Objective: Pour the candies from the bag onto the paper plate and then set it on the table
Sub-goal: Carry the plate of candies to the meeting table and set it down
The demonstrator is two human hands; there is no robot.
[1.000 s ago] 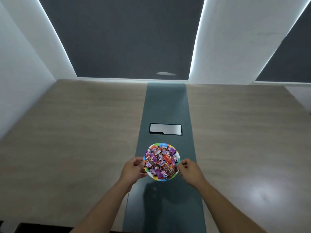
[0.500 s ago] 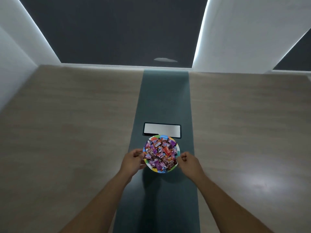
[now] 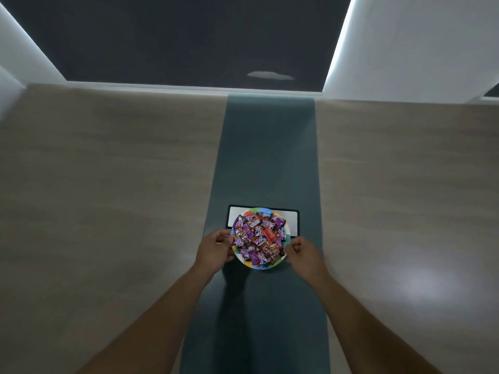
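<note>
Left hand (image 3: 216, 249) pinches the paper plate (image 3: 286, 238) rim; right hand (image 3: 303, 252), fingers curled, touches its opposite rim; candies (image 3: 259, 240) heaped, mid-table (image 3: 108, 184).

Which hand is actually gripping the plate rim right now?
The left hand: its fingers close on the paper plate at the left edge. The right hand sits just off the right rim, fingers curled, a small gap showing.
</note>
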